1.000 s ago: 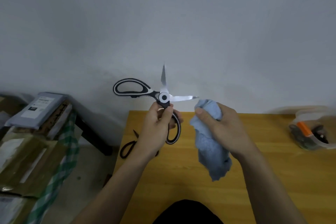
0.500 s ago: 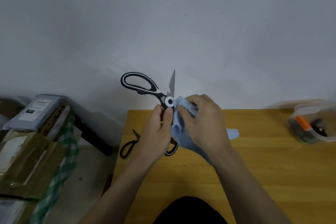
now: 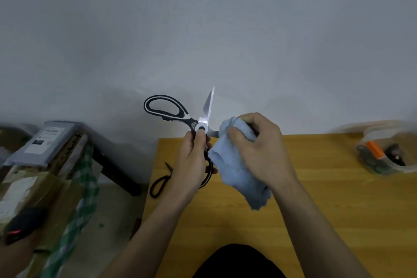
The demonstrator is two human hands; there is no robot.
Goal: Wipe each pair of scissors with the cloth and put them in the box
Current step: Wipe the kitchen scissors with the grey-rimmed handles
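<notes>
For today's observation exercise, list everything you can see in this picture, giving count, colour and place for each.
Kitchen scissors: one, black and white, blades open, held up over the table's far left edge.
Cloth: one, light blue, wrapped round one blade.
Small scissors: one, black, lying on the table's left edge.
Box: one, clear plastic, table's far right.
Table: one, yellow wood.
Parcels: grey and brown, stacked at left.
Left hand: holds the kitchen scissors.
Right hand: grips the cloth.

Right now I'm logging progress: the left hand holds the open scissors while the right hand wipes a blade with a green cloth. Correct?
Not quite: the cloth is light blue, not green, as the head view shows. The left hand does hold the open scissors, and the right hand wipes a blade with it.
</notes>
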